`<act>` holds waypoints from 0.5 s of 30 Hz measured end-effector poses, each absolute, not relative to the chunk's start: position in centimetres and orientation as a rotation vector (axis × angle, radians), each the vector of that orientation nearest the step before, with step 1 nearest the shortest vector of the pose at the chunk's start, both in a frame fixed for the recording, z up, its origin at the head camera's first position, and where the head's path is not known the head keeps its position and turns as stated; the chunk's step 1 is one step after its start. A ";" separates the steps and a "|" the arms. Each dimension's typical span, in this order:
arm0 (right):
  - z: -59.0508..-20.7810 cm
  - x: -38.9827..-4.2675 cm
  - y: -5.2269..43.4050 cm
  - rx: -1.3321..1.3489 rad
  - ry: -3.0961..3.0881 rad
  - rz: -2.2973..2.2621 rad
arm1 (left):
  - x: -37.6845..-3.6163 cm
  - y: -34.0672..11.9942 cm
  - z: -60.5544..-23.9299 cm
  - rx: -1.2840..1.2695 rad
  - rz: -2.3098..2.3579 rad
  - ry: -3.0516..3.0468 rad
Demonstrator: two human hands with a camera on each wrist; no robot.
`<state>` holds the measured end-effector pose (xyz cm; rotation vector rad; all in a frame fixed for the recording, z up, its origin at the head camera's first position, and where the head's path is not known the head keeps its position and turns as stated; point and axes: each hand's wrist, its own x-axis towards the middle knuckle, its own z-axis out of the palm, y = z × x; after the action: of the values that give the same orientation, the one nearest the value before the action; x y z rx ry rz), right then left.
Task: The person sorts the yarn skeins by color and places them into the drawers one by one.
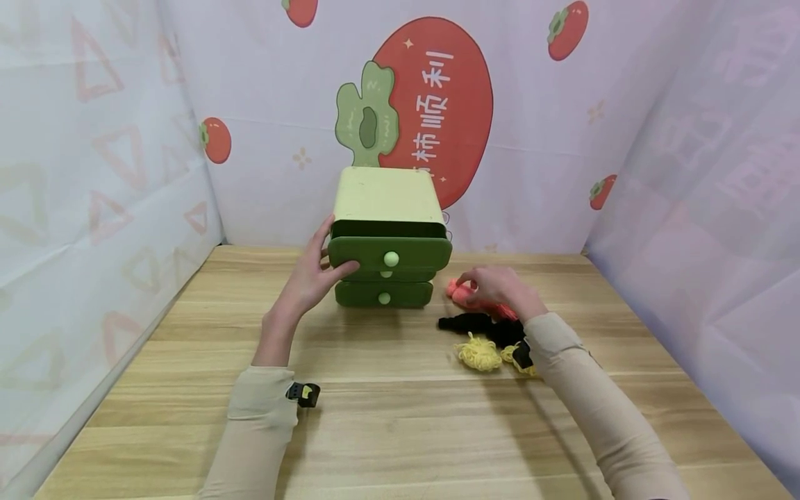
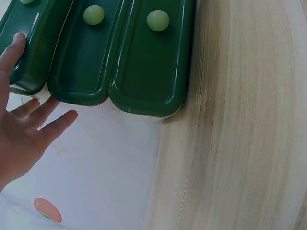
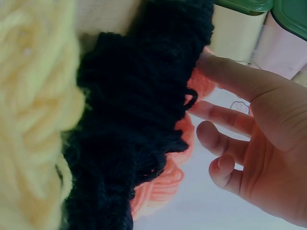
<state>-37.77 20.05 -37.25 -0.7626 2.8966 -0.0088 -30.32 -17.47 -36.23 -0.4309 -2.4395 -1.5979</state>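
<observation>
At the centre of the frame, the top drawer (image 1: 389, 253) of the small green cabinet (image 1: 384, 201) stands pulled out; the left hand (image 1: 310, 278) rests against its left end with fingers nearly straight, thumb on the front, gripping nothing. Right of centre, the right hand (image 1: 500, 286) touches the pink yarn (image 1: 464, 294) with loosely bent fingers, beside black yarn (image 1: 481, 325) and yellow yarn (image 1: 478, 352) on the tabletop (image 1: 387, 417).

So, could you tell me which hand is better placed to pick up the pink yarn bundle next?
The right hand, probably: its fingers already rest over the pink yarn bundle beside the black yarn. The left hand is busy at the open top drawer of the green plastic drawer unit.
</observation>
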 end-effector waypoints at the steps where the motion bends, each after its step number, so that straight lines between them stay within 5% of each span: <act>1: -37.3 -37.7 20.1 -0.767 2.895 -0.008 | -30.3 -17.4 -36.2 -0.434 -1.594 -2.442; 15: -37.5 -38.0 20.2 -0.786 2.938 0.044 | -30.6 -17.4 -36.2 -0.416 -1.615 -2.469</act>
<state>-37.97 20.19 -37.51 -0.7857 2.9381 0.0445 -30.60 -17.37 -36.16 -0.4157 -2.4692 -1.6146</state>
